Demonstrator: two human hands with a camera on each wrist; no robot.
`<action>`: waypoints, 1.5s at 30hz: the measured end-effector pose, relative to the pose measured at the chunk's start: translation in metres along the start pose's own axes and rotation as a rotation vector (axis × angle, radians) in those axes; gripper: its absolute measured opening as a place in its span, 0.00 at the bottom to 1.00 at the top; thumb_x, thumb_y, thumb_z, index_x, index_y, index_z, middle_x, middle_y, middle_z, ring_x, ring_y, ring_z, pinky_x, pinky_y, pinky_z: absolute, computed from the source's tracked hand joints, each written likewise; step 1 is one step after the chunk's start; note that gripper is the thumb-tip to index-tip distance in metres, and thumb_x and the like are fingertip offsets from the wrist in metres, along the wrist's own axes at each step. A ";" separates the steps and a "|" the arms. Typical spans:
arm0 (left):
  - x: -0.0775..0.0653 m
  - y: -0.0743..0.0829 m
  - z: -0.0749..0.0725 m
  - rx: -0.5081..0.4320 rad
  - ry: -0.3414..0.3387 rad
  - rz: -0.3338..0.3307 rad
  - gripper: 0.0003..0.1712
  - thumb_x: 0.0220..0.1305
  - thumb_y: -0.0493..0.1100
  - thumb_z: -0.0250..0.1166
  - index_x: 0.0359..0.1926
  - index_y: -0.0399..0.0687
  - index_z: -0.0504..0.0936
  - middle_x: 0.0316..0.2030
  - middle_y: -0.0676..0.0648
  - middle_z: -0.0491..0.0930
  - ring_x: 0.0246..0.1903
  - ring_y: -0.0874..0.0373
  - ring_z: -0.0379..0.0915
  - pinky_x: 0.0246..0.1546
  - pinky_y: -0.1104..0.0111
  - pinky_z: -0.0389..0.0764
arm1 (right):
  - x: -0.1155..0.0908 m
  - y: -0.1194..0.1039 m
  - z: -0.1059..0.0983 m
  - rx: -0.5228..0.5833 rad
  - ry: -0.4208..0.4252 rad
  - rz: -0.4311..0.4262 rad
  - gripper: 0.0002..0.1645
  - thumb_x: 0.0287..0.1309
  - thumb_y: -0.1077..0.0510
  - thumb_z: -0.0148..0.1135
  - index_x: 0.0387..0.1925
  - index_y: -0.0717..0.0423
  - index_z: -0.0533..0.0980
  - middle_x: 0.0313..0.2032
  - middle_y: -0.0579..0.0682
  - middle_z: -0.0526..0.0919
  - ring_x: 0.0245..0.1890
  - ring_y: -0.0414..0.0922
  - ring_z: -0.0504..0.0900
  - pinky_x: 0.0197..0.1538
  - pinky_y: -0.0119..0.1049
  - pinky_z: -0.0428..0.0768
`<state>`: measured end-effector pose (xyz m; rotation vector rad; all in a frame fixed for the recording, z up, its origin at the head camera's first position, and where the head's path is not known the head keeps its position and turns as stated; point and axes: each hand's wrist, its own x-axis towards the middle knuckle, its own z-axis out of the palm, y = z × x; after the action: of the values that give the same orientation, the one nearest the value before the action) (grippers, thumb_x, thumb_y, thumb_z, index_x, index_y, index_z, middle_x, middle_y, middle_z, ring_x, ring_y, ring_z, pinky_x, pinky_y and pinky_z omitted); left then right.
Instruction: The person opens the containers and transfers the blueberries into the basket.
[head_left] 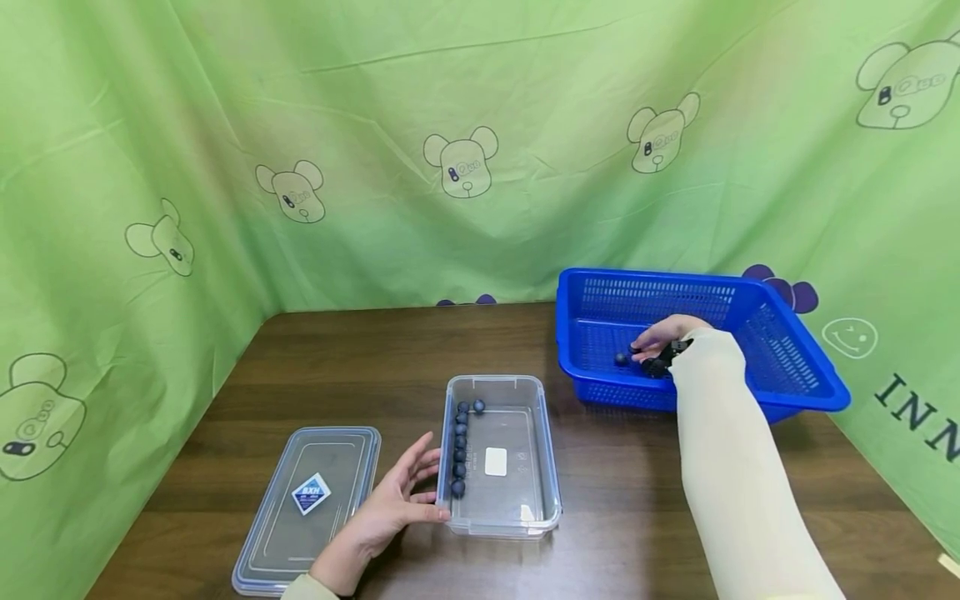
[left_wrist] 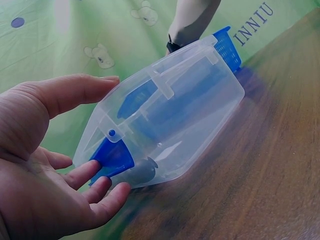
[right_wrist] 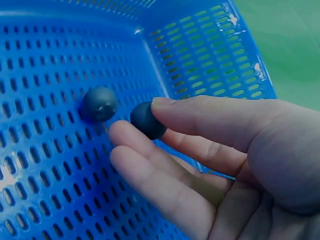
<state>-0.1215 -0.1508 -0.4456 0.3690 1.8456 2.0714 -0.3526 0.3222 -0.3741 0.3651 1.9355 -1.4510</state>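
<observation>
My right hand (head_left: 667, 335) reaches into the blue basket (right_wrist: 55, 55). In the right wrist view, its thumb and fingers pinch a blueberry (right_wrist: 145, 120). A second blueberry (right_wrist: 100, 104) lies on the basket floor just beyond the fingertips. My left hand (head_left: 393, 504) stays at the left side of a clear plastic container (head_left: 517, 487). Its thumb touches the rim near the front corner, and its other fingers are loosely extended beside the wall (left_wrist: 195, 105). Several blueberries (head_left: 460, 457) form a line along the container's left inner side, with another blueberry (head_left: 478, 406) near the back.
To the left of the container, a clear lid (head_left: 300, 542) with a blue-and-white label lies flat on the brown wooden table (head_left: 360, 350). The basket stands at the table's back right. A green printed curtain (head_left: 375, 242) hangs behind and on both sides.
</observation>
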 end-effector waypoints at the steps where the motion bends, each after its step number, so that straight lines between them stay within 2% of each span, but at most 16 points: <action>1: 0.000 0.000 0.000 -0.001 0.000 0.000 0.62 0.49 0.26 0.72 0.76 0.29 0.39 0.70 0.26 0.52 0.67 0.36 0.53 0.58 0.60 0.68 | 0.001 0.000 0.000 -0.091 0.015 -0.017 0.16 0.69 0.57 0.58 0.45 0.67 0.83 0.34 0.56 0.89 0.35 0.44 0.88 0.45 0.33 0.82; 5: 0.000 -0.001 0.000 -0.003 0.000 0.002 0.62 0.49 0.26 0.72 0.76 0.29 0.39 0.70 0.25 0.53 0.66 0.37 0.53 0.58 0.60 0.69 | 0.004 0.000 -0.002 -0.387 0.075 -0.038 0.20 0.63 0.49 0.65 0.45 0.62 0.86 0.36 0.52 0.89 0.46 0.46 0.83 0.48 0.39 0.76; 7: 0.001 -0.001 0.000 -0.005 -0.001 0.003 0.62 0.49 0.26 0.72 0.76 0.29 0.39 0.70 0.26 0.53 0.66 0.37 0.53 0.58 0.60 0.69 | 0.002 0.000 -0.001 -0.449 0.118 -0.021 0.21 0.58 0.46 0.68 0.43 0.60 0.86 0.38 0.53 0.88 0.50 0.51 0.78 0.49 0.43 0.75; 10: 0.001 -0.001 0.000 -0.007 -0.001 0.004 0.62 0.49 0.26 0.72 0.76 0.30 0.39 0.70 0.26 0.53 0.66 0.37 0.53 0.58 0.60 0.69 | -0.006 0.001 0.005 -0.444 0.188 -0.018 0.23 0.53 0.46 0.72 0.43 0.60 0.85 0.40 0.54 0.87 0.51 0.55 0.77 0.48 0.45 0.78; 13: 0.001 -0.001 0.000 -0.008 0.000 0.001 0.63 0.48 0.25 0.72 0.76 0.30 0.39 0.70 0.26 0.53 0.67 0.37 0.53 0.58 0.60 0.69 | -0.015 0.002 0.010 -0.452 0.200 -0.084 0.23 0.52 0.48 0.74 0.44 0.61 0.85 0.39 0.56 0.86 0.47 0.55 0.80 0.46 0.45 0.81; 16: 0.000 -0.001 0.000 -0.011 0.000 -0.001 0.63 0.48 0.25 0.72 0.76 0.30 0.39 0.70 0.26 0.53 0.67 0.37 0.53 0.58 0.60 0.69 | -0.016 0.003 0.012 -0.471 0.177 -0.121 0.23 0.54 0.49 0.72 0.45 0.62 0.85 0.39 0.56 0.87 0.45 0.53 0.81 0.47 0.44 0.80; 20: 0.000 -0.001 0.000 -0.014 0.000 0.002 0.63 0.48 0.25 0.72 0.76 0.30 0.38 0.70 0.26 0.53 0.67 0.37 0.53 0.58 0.60 0.68 | -0.008 0.003 0.008 -0.482 0.139 -0.100 0.22 0.56 0.49 0.70 0.44 0.63 0.85 0.37 0.52 0.88 0.41 0.46 0.83 0.45 0.40 0.79; 24: 0.000 -0.002 0.000 -0.012 0.001 0.003 0.63 0.48 0.25 0.72 0.76 0.30 0.39 0.70 0.26 0.53 0.67 0.37 0.53 0.58 0.60 0.69 | 0.002 0.001 0.003 -0.373 0.069 -0.081 0.21 0.59 0.54 0.68 0.46 0.69 0.83 0.32 0.53 0.89 0.35 0.42 0.86 0.40 0.32 0.80; 26: 0.000 -0.002 0.000 -0.011 0.000 0.003 0.63 0.48 0.25 0.72 0.76 0.30 0.38 0.70 0.25 0.53 0.66 0.37 0.53 0.58 0.60 0.69 | 0.003 -0.001 0.002 -0.307 0.040 -0.079 0.23 0.61 0.58 0.66 0.51 0.73 0.79 0.32 0.55 0.89 0.35 0.41 0.87 0.40 0.30 0.80; 29: 0.000 -0.001 0.000 -0.009 0.000 0.002 0.63 0.48 0.25 0.72 0.76 0.29 0.38 0.70 0.25 0.53 0.67 0.36 0.53 0.58 0.60 0.69 | 0.002 -0.008 0.005 -0.216 0.013 -0.097 0.27 0.64 0.63 0.63 0.57 0.79 0.71 0.31 0.57 0.88 0.34 0.44 0.88 0.41 0.32 0.83; 31: 0.000 -0.001 0.000 -0.007 0.001 0.003 0.63 0.48 0.25 0.72 0.76 0.29 0.38 0.70 0.25 0.52 0.67 0.36 0.53 0.58 0.60 0.68 | 0.001 -0.014 0.007 -0.155 -0.019 -0.124 0.25 0.66 0.66 0.59 0.58 0.80 0.68 0.31 0.57 0.87 0.33 0.45 0.88 0.42 0.35 0.83; 33: 0.000 -0.001 -0.001 -0.004 0.002 0.003 0.63 0.48 0.25 0.72 0.76 0.29 0.38 0.70 0.25 0.52 0.67 0.35 0.52 0.59 0.60 0.68 | -0.001 -0.022 0.009 -0.084 -0.052 -0.146 0.19 0.66 0.69 0.57 0.54 0.78 0.69 0.32 0.57 0.87 0.33 0.46 0.88 0.45 0.36 0.83; 36: 0.001 -0.001 -0.001 -0.001 0.004 0.002 0.63 0.48 0.25 0.72 0.76 0.30 0.38 0.70 0.25 0.52 0.67 0.35 0.52 0.59 0.60 0.68 | -0.004 -0.034 0.012 -0.031 -0.098 -0.181 0.06 0.67 0.71 0.55 0.41 0.69 0.77 0.33 0.56 0.86 0.34 0.46 0.87 0.47 0.37 0.82; 39: 0.000 -0.002 -0.001 0.000 0.003 0.002 0.63 0.48 0.25 0.72 0.76 0.30 0.39 0.70 0.25 0.52 0.67 0.35 0.52 0.58 0.60 0.68 | -0.011 -0.046 0.020 -0.024 -0.135 -0.226 0.12 0.68 0.70 0.54 0.33 0.60 0.81 0.34 0.55 0.85 0.35 0.46 0.87 0.49 0.38 0.82; 42: 0.000 -0.003 0.000 0.001 0.002 0.005 0.63 0.48 0.25 0.72 0.76 0.30 0.39 0.70 0.25 0.52 0.67 0.35 0.52 0.58 0.60 0.68 | -0.019 -0.057 0.030 -0.035 -0.157 -0.276 0.11 0.69 0.69 0.54 0.34 0.58 0.82 0.35 0.55 0.85 0.36 0.46 0.86 0.50 0.40 0.82; 45: 0.000 -0.003 0.000 0.003 0.001 0.007 0.63 0.48 0.25 0.72 0.76 0.30 0.39 0.70 0.25 0.52 0.67 0.36 0.52 0.58 0.60 0.69 | -0.025 -0.065 0.043 -0.052 -0.162 -0.323 0.08 0.69 0.68 0.55 0.43 0.64 0.80 0.36 0.55 0.86 0.38 0.47 0.86 0.51 0.42 0.81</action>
<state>-0.1213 -0.1504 -0.4484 0.3756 1.8506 2.0742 -0.3583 0.2648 -0.3160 -0.0928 1.9581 -1.5726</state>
